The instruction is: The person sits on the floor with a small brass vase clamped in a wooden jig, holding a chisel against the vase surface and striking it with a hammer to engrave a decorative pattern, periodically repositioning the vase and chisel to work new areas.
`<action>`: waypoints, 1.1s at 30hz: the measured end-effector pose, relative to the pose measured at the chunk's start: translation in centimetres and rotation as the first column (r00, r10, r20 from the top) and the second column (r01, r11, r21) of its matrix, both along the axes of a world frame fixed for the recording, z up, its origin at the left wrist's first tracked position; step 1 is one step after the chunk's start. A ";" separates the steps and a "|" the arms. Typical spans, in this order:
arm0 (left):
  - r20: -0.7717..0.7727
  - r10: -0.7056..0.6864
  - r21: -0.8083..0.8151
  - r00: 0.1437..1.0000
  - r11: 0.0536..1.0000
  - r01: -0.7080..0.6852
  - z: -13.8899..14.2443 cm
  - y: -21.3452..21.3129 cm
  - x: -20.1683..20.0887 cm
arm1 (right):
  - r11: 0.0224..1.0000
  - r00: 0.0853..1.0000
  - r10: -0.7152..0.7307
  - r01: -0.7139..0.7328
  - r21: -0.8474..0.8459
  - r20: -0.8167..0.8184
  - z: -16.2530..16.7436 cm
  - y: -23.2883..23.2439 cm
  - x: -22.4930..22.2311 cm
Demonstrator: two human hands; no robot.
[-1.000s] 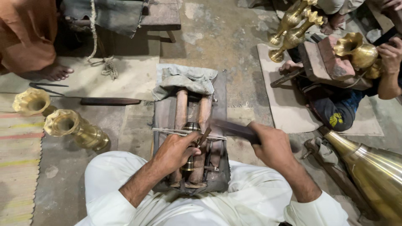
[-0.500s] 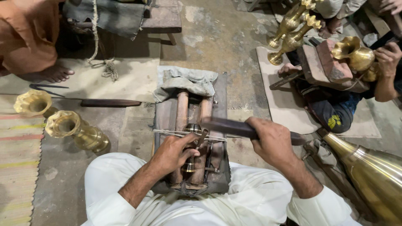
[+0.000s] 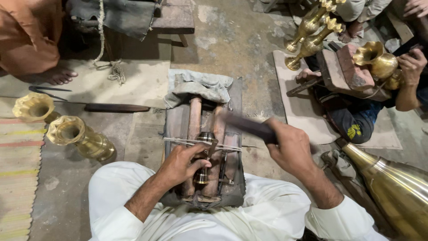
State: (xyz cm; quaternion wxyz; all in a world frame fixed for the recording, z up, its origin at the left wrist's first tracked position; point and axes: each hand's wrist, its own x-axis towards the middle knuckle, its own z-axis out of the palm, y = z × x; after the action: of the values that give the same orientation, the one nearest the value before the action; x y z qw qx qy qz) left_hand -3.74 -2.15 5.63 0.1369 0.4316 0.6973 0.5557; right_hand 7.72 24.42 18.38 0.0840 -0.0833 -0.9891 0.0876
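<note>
A small brass piece lies between two wooden rollers on a dark work block in my lap. My left hand grips a short chisel-like tool set against that brass piece. My right hand is closed around a dark, blurred hammer or mallet, held raised above the block's right side. Thin cords cross the block over the rollers.
Two brass vases stand on the floor at left beside a long dark tool. A large brass vessel lies at right. Another person sits at upper right holding brassware; a bare foot is at upper left.
My right hand has swung the hammer: it dropped close to the brass piece and is now lifted again, blurred. The left hand stays on the tool.
</note>
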 end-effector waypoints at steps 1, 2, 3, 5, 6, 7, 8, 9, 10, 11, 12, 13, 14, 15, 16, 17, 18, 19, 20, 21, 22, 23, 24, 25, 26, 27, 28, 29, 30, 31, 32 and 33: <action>0.034 0.013 -0.068 0.999 0.998 -0.011 -0.1 -0.1 0.0 | 0.993 0.997 -0.080 0.081 -0.083 0.023 -0.1 -0.1 -0.1; 0.069 0.029 -0.138 0.997 0.990 -0.019 -0.1 -0.1 0.0 | 1.000 0.999 0.003 -0.003 -0.001 0.036 -0.1 -0.1 -0.3; 0.099 0.045 -0.208 0.994 0.978 -0.023 -0.2 -0.2 0.0 | 0.993 0.995 0.084 -0.088 0.081 0.052 -0.1 -0.1 -0.3; 0.060 0.030 -0.110 0.998 0.994 -0.024 -0.5 -0.3 -0.2 | 0.987 0.991 0.110 -0.118 0.111 0.073 -0.1 0.0 -0.5; 0.044 0.022 -0.059 0.999 0.998 -0.020 -0.6 -0.2 -0.2 | 0.996 0.995 0.065 -0.070 0.062 0.080 0.0 0.0 -0.6; 0.024 0.021 -0.028 0.999 0.999 -0.021 -0.8 -0.1 -0.2 | 1.000 0.996 0.026 -0.027 0.012 0.090 0.0 0.0 -0.6; 0.007 0.024 0.001 1.000 1.000 -0.024 -1.0 -0.1 -0.1 | 0.993 0.993 0.072 -0.080 0.083 0.095 0.1 0.0 -0.6; -0.012 0.029 0.028 1.000 0.999 -0.029 -1.2 -0.1 -0.1 | 0.979 0.988 0.120 -0.135 0.151 0.101 0.2 0.0 -0.6; 0.006 0.030 0.031 1.000 0.999 -0.030 -1.4 -0.2 -0.1 | 0.958 0.980 0.166 -0.186 0.219 0.109 0.2 -0.1 -0.7; 0.020 0.025 0.036 0.999 0.999 -0.026 -1.6 -0.2 -0.1 | 0.970 0.986 0.157 -0.165 0.181 0.056 0.3 -0.1 -0.7; 0.035 0.017 0.042 0.999 0.999 -0.018 -1.9 -0.2 -0.1 | 0.980 0.990 0.143 -0.142 0.142 0.004 0.3 -0.2 -0.8; 0.058 0.016 0.028 0.998 0.999 -0.017 -2.1 -0.2 -0.2 | 0.987 0.990 0.130 -0.125 0.104 -0.045 0.4 -0.2 -0.9; 0.083 0.019 0.012 0.996 1.000 -0.020 -2.4 -0.2 -0.1 | 0.981 0.990 0.138 -0.140 0.134 0.020 0.4 -0.3 -0.9; 0.109 0.027 -0.004 0.994 1.000 -0.026 -2.7 -0.3 0.0 | 0.974 0.985 0.147 -0.159 0.162 0.086 0.4 -0.3 -1.0; 0.161 0.039 0.029 0.986 0.999 -0.044 -3.1 -0.4 0.1 | 0.965 0.977 0.154 -0.181 0.189 0.148 0.3 -0.2 -1.0; 0.209 0.044 0.062 0.977 0.996 -0.058 -3.4 -0.4 0.2 | 0.964 0.970 0.165 -0.197 0.181 0.177 0.2 -0.1 -1.0; 0.257 0.036 0.094 0.966 0.994 -0.062 -3.8 -0.3 0.2 | 0.964 0.964 0.166 -0.203 0.173 0.207 -0.1 0.0 -0.8; 0.358 0.062 0.128 0.932 0.985 -0.115 -4.1 -0.1 0.1 | 0.964 0.957 0.164 -0.207 0.168 0.238 -0.3 0.3 -0.4; 0.459 0.087 0.155 0.884 0.972 -0.176 -4.4 0.0 -0.1 | 0.987 0.957 0.116 -0.141 0.076 0.265 -0.6 0.7 -0.2; 0.559 0.107 0.171 0.822 0.956 -0.240 -4.7 -0.2 -0.2 | 0.997 0.951 0.071 -0.069 -0.017 0.300 -1.1 1.0 0.1; 0.600 0.099 0.162 0.794 0.957 -0.241 -4.8 -0.5 -0.4 | 0.994 0.941 0.030 0.007 -0.109 0.336 -1.6 1.4 0.3; 0.639 0.095 0.155 0.763 0.956 -0.248 -4.8 -1.0 -0.7 | 0.946 0.943 0.008 0.101 -0.308 0.333 -2.3 1.7 0.6; 0.676 0.094 0.146 0.731 0.955 -0.257 -4.7 -1.4 -0.8 | 0.849 0.942 -0.012 0.186 -0.494 0.335 -3.1 1.9 1.1; 0.628 0.111 0.127 0.770 0.962 -0.243 -4.4 -1.6 -0.8 | 0.708 0.939 -0.032 0.263 -0.655 0.342 -4.0 1.9 1.6; 0.577 0.127 0.107 0.807 0.967 -0.229 -4.0 -1.9 -0.7 | 0.642 0.933 -0.028 0.292 -0.709 0.359 -4.9 2.0 1.8; 0.523 0.141 0.087 0.841 0.972 -0.217 -3.4 -2.0 -0.6 | 0.572 0.927 -0.022 0.320 -0.755 0.375 -5.7 2.2 2.1; 0.498 0.164 0.014 0.851 0.980 -0.197 -2.8 -1.9 -0.4 | 0.496 0.920 -0.017 0.348 -0.795 0.392 -6.4 2.2 2.5; 0.471 0.183 -0.060 0.863 0.983 -0.176 -2.1 -1.5 -0.2 | 0.445 0.919 -0.016 0.360 -0.820 0.394 -7.2 2.1 2.9; 0.441 0.200 -0.132 0.875 0.979 -0.157 -1.3 -1.1 -0.1 | 0.394 0.918 -0.015 0.369 -0.842 0.396 -7.8 2.0 3.3; 0.373 0.151 -0.118 0.915 0.986 -0.115 -0.6 -0.6 0.1 | 0.341 0.917 -0.014 0.379 -0.860 0.399 -8.2 1.9 3.6; 0.302 0.102 -0.106 0.948 0.992 -0.073 0.0 -0.2 0.2 | 0.343 0.921 0.003 0.366 -0.865 0.390 -8.5 1.8 3.9; 0.227 0.053 -0.097 0.972 0.995 -0.032 0.6 0.2 0.2 | 0.346 0.924 0.022 0.351 -0.870 0.382 -8.7 1.7 4.1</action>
State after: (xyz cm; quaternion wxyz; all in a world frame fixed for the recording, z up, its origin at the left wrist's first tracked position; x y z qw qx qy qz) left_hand -3.53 -1.93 6.19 0.2245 0.3426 0.7108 0.5718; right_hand 11.78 26.12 9.66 -0.1347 -0.2300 -0.7508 0.6044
